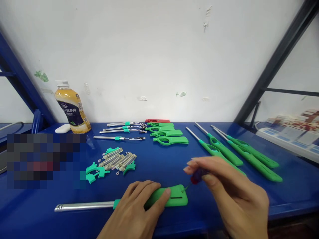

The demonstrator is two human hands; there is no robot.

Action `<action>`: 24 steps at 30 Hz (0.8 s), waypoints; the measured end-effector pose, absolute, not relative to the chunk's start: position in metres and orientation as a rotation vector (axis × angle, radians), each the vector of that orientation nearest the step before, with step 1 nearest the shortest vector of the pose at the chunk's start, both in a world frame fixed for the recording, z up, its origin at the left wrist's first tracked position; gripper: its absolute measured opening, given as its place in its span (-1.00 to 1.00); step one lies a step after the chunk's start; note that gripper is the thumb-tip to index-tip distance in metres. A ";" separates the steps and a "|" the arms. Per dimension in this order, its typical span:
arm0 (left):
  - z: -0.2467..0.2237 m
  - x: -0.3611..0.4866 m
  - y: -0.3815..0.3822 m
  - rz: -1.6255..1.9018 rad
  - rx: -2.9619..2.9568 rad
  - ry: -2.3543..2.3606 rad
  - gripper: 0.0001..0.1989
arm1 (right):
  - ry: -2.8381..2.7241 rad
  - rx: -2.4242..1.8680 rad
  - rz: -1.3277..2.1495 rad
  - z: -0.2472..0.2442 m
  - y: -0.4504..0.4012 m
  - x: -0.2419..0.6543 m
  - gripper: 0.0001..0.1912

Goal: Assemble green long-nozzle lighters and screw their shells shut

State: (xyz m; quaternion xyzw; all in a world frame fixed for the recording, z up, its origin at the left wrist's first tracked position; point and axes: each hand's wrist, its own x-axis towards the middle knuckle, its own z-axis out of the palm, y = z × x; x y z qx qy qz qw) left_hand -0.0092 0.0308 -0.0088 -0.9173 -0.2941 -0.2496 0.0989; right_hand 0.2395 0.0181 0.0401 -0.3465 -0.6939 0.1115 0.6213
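My left hand (136, 207) lies over a green long-necked gas lighter (178, 193), gripping its handle against the table between the fingers and thumb. The lighter's silver tube points left, and part of the handle is hidden under the hand. In my right hand (231, 196), a small screwdriver (196, 176) with a dark and red handle is pinched between thumb and fingers. Its thin shaft slants down to a small hole near the right end of the lighter's handle. Whether a screw sits in that hole cannot be made out.
Several whole green lighters (249, 159) lie at the right. Green handle shells (171, 141), a red one (157, 121) and metal tubes with wires (109, 137) line the back. Clear cylinders (116, 161) and teal triggers (102, 172) lie centre left, near a drink bottle (74, 111).
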 end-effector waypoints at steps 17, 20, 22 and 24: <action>-0.009 -0.011 0.031 -0.711 -2.734 -0.847 -0.48 | -1.544 -0.772 0.147 0.043 0.016 0.234 -0.69; -0.011 -0.011 0.031 -0.721 -2.721 -0.835 -0.48 | -1.557 -0.786 0.100 0.041 0.017 0.235 -0.76; -0.011 -0.010 0.031 -0.727 -2.722 -0.837 -0.49 | -1.587 -0.832 0.113 0.043 0.015 0.238 -0.78; -0.011 -0.010 0.031 -0.728 -2.721 -0.845 -0.51 | -1.596 -0.841 0.166 0.045 0.012 0.239 -0.74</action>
